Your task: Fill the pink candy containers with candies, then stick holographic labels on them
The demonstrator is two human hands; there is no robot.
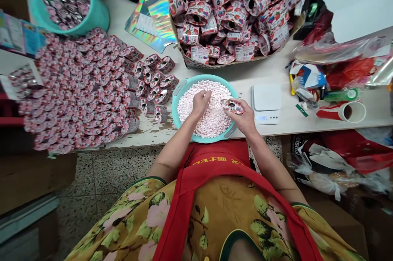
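A turquoise basin (175, 109) full of small pale pink candies (211, 124) sits at the table's front edge. My left hand (201, 103) is closed just over the candies, and whatever lies inside its fingers is hidden. At the basin's right side, my right hand (244, 120) grips a small oval candy box (232, 106) with a strawberry print, its top hole facing up. Left of the basin stand several open boxes (156, 79) of the same kind. Beyond the basin, a carton (196, 64) is heaped with more of them.
Many packed oval boxes (82, 93) cover the table's left part, below a turquoise bucket (102, 15) of small metallic lids. A white digital scale (266, 99) lies right of the basin. Farther right are a red paper cup (333, 111), tape and plastic bags.
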